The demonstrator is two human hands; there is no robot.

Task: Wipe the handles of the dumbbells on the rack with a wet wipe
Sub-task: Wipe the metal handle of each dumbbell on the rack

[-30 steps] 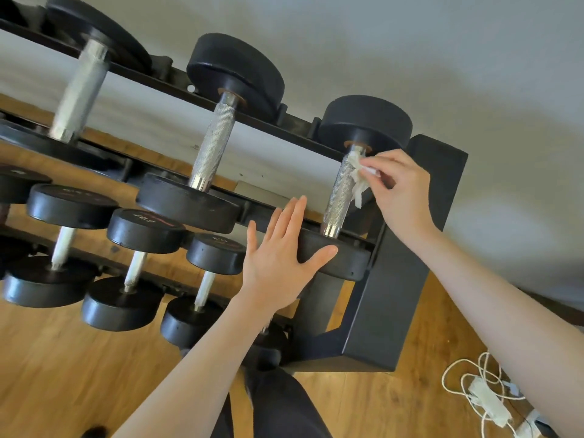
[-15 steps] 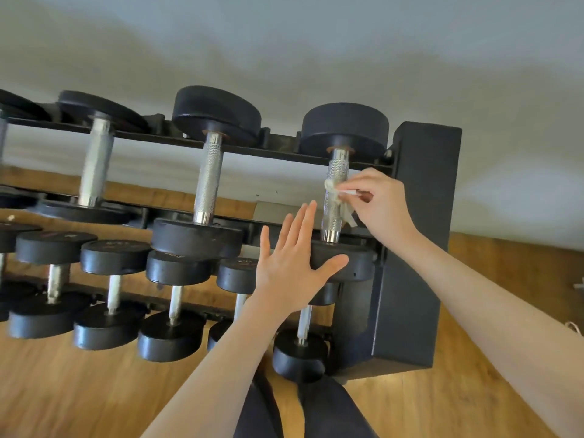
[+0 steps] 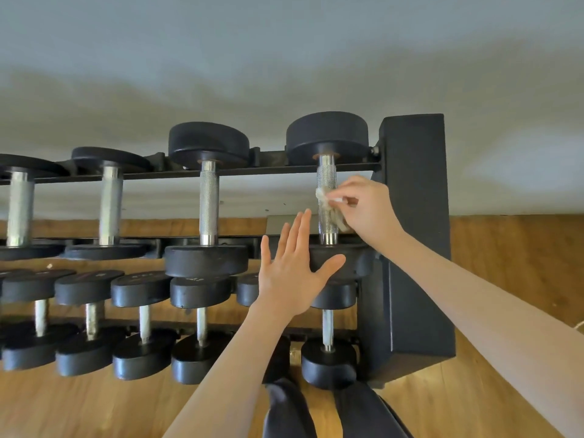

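Head cam, working outward from me: dark trouser legs (image 3: pixel 316 412) at the bottom of the shot, wooden floor (image 3: pixel 94 406) underneath, both forearms reaching up toward the rack (image 3: pixel 414 235).

My left hand (image 3: pixel 292 273) is flat and spread, fingers straight, palm braced against the near end weight of the rightmost top-row dumbbell (image 3: pixel 327 197). It isn't gripping anything, just steadying. My right hand (image 3: pixel 363 207) pinches the wet wipe (image 3: pixel 327 207) with curled fingers and presses it onto the middle of that dumbbell's handle.

For doing this bit properly, I'd say wrap the wipe further around the bar rather than dabbing one face, then run it the full length between the two chrome collars. The knurling probably traps grime, so a twisting rub should beat a straight slide. Keeping the left palm on helps stop the thing rolling in its cradle.

The handle itself is a silver bar with a cross-hatched grip and smooth shiny ends, set between black round weights. The wipe looks crumpled and off-white, bunched against the right side of the bar.

Further left, the next top-row dumbbell (image 3: pixel 208 200) and the lower row (image 3: pixel 199 327) sit in their slots, with the pale wall (image 3: pixel 284 58) behind.
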